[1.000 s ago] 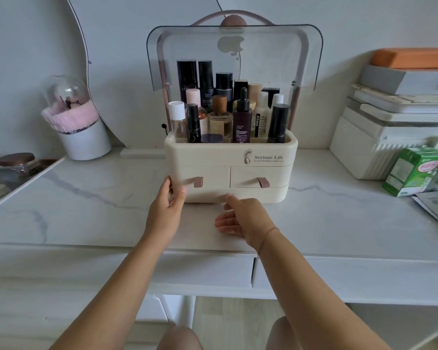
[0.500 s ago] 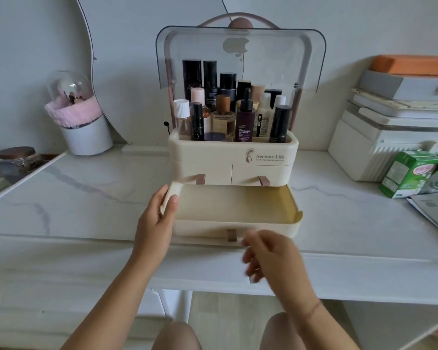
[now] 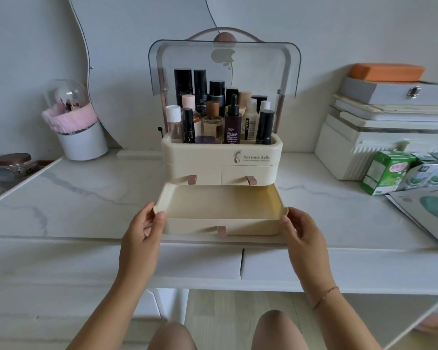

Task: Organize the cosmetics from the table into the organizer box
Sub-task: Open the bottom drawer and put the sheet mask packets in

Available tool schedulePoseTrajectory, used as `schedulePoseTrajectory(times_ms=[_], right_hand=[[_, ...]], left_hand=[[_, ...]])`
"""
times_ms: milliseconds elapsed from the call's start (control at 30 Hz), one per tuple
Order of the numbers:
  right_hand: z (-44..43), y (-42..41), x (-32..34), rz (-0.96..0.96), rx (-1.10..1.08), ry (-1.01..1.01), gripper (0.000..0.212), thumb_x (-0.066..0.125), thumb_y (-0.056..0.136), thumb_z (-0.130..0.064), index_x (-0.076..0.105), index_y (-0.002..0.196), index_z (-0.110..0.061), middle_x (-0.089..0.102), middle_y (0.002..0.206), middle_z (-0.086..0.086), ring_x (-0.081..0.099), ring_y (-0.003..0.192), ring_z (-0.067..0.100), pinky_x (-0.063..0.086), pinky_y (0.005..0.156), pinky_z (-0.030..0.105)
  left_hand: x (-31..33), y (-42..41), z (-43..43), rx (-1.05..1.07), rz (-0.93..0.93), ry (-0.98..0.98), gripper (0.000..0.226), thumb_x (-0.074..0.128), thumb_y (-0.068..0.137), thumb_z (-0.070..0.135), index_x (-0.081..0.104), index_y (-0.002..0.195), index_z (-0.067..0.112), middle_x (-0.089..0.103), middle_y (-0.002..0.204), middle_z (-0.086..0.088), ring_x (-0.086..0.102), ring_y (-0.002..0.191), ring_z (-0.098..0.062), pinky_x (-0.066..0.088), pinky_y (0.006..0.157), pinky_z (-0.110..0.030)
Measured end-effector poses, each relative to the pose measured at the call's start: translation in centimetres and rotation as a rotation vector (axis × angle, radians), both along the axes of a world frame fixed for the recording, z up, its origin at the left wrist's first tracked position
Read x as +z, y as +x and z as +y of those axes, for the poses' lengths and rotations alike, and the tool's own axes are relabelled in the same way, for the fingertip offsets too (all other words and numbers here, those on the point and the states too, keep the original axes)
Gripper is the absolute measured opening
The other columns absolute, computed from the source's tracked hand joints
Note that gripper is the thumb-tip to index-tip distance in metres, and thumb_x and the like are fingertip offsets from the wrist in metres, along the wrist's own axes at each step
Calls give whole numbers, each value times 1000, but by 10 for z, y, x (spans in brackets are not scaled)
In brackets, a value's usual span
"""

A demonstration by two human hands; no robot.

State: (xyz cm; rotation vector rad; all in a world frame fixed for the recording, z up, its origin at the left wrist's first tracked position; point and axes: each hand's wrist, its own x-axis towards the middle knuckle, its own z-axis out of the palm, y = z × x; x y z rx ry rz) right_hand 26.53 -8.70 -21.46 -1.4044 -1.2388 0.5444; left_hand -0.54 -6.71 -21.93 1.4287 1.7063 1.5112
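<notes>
The organizer box (image 3: 221,157) stood mid-worktop (image 3: 86,198), lid raised, with bottles (image 3: 220,117) packed upright in its top tray. Its bottom drawer (image 3: 220,208) was drawn well out and bare inside. The left hand (image 3: 142,231) pinched the drawer's front left corner and the right hand (image 3: 301,233) gripped the front right one. Any further pull wanted equal force on both sides, kept level, so the drawer neither jammed nor dragged the box and toppled bottles

Home dressing area: marble-look vanity table (image 3: 91,198), mirror (image 3: 142,41), brush holder (image 3: 79,132), cosmetics organizer (image 3: 195,160).
</notes>
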Motion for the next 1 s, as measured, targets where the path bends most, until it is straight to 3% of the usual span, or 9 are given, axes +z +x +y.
schedulePoseTrajectory(times_ms=[100,267,400,500,600,667,767,900,1000], right_hand=[[-2,13,4,-8,-19,-11,35,54,91,-35,54,124,-23,59,117,-8,56,107,4,42,88,17],[-11,100,25,-194,-269,24,43,55,92,-31,50,131,-14,51,126,1,49,116,14,36,97,27],[-19,199,41,-342,-501,-47,40,59,91,-24,54,126,-4,52,129,14,48,120,31,36,103,39],[-22,265,48,-432,-586,-257,45,61,89,-25,52,127,-4,49,135,18,46,123,36,35,104,45],[-27,312,53,-522,-628,-470,55,60,87,-36,46,134,-11,49,138,15,46,125,34,33,106,46],[-29,330,56,-507,-589,-546,58,60,85,-40,46,134,-12,54,131,14,53,116,32,42,98,43],[-32,337,58,-510,-530,-577,57,64,83,-41,49,130,-13,61,119,11,58,101,30,49,86,40],[-35,335,55,-533,-547,-555,59,70,78,-42,53,127,-15,63,114,6,58,104,26,44,92,43],[-36,328,54,-412,-492,-523,66,73,77,-36,48,133,-12,62,113,7,59,97,24,48,87,37]], left_hand=[[14,19,-10,79,99,165,45,50,93,32,42,136,19,46,133,7,43,125,-13,35,101,-30],[58,104,-16,-250,103,405,38,48,92,33,45,128,23,47,127,15,44,120,1,33,100,-15],[69,203,-12,-606,-70,145,36,52,92,36,50,126,26,55,124,11,50,114,3,39,94,-13],[65,279,-6,-778,-86,-70,40,53,92,33,49,129,20,55,130,6,52,110,0,36,86,-5],[56,344,-1,-910,-126,-354,43,51,93,37,49,130,16,54,131,0,51,115,-11,38,101,-25],[51,379,3,-953,-174,-532,35,51,93,38,55,116,12,59,114,-3,53,108,-18,39,101,-34],[51,417,3,-941,-354,-723,22,52,91,30,48,77,14,44,73,-4,43,78,-21,36,78,-30],[50,443,-3,-918,-491,-836,22,49,92,23,63,101,9,65,81,-7,58,78,-22,46,61,-27],[48,447,-7,-825,-564,-859,20,51,90,17,63,101,6,68,78,-11,62,73,-24,53,63,-32]])
